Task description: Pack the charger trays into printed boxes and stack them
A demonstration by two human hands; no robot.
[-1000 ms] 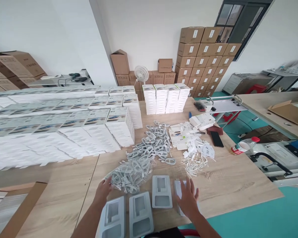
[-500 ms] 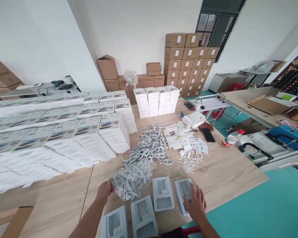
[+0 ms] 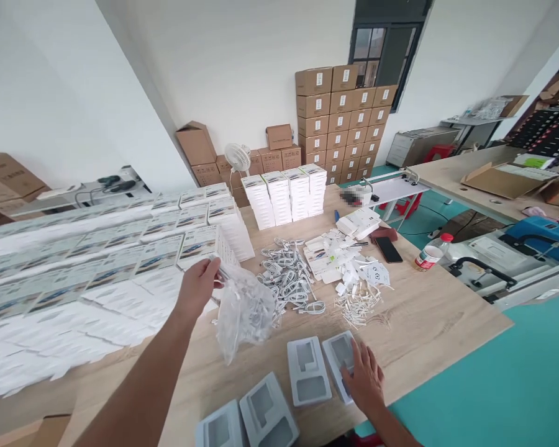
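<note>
My left hand (image 3: 200, 287) grips the top of a clear plastic bag (image 3: 230, 329) and holds it raised off the table, left of centre. Coiled grey cables (image 3: 258, 307) show through the bag's right part. Beyond it lies a loose heap of the same cables (image 3: 291, 276). My right hand (image 3: 366, 375) rests with its fingers spread on the right-most grey plastic tray (image 3: 335, 354). To its left lies a second moulded tray (image 3: 307, 371), and two more trays (image 3: 268, 413) sit nearer the table's front edge, partly cut off by the frame.
Long stacks of white printed boxes (image 3: 121, 273) fill the left side. Small white parts (image 3: 358, 305), papers (image 3: 375, 273), a phone (image 3: 388, 249) and a red-capped bottle (image 3: 432, 253) lie to the right. Four short box stacks stand at the back, before a fan (image 3: 237, 157) and cartons (image 3: 338, 124).
My left hand has lifted the bag's edge up and away from me, and the bag now hangs partly raised. My right hand stays on the right-most tray. The view has shifted slightly.
</note>
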